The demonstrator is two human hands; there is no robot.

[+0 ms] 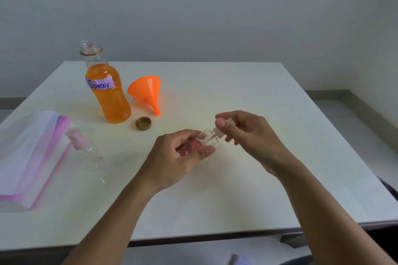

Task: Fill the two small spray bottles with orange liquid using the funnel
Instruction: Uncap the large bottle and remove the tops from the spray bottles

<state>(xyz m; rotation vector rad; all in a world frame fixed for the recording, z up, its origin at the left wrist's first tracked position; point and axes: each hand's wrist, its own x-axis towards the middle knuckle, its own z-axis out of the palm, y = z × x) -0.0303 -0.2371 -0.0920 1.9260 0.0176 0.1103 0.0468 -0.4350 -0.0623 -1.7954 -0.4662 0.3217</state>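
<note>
White table (237, 178), nothing filled yet: left hand (172, 157) grips an empty spray bottle (210, 139), right hand (247, 135) fingers pinch its sprayer top (219, 132); funnel (146, 90) untouched.

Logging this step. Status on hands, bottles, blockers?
Left hand shut on small bottle; right hand shut on its spray top, top partly out. Second bottle lying capped, empty. Funnel untouched. Nothing blocking.

Soft, even daylight; faint shadows on white table (237, 178); mild overall blur; wide-angle bending at edges; no harsh glare.
</note>
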